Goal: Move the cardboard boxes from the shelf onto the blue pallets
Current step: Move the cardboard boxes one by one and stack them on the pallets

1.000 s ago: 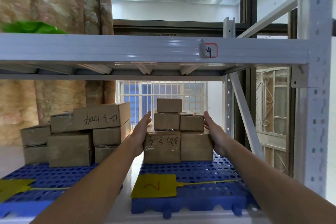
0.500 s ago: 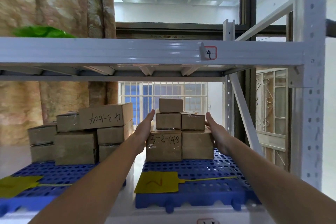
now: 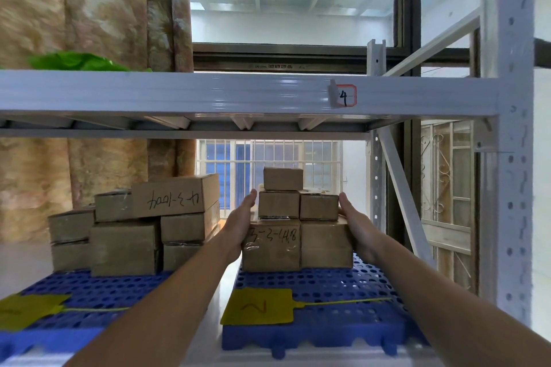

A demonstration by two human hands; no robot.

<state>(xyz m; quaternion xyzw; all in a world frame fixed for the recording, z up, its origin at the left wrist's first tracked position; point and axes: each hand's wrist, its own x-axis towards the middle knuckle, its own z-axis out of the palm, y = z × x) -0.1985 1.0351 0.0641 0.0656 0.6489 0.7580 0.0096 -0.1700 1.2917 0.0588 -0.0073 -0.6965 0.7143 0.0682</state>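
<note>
Two bare arms reach into a metal shelf (image 3: pixel 250 95). The left hand (image 3: pixel 240 225) is open and flat, pressed on the left side of a small pile of boxes (image 3: pixel 296 220). The right hand (image 3: pixel 356 225) is open and flat too, pressed on the right side. The pile sits upright on the right blue pallet (image 3: pixel 322 316), toward its back. Two big boxes are at the bottom, two small ones on them, and one on top. The writing on the front left box faces us. A yellow tag (image 3: pixel 258 306) lies flat in front. More boxes (image 3: pixel 134 226) sit on the left pallet (image 3: pixel 74 307).
</note>
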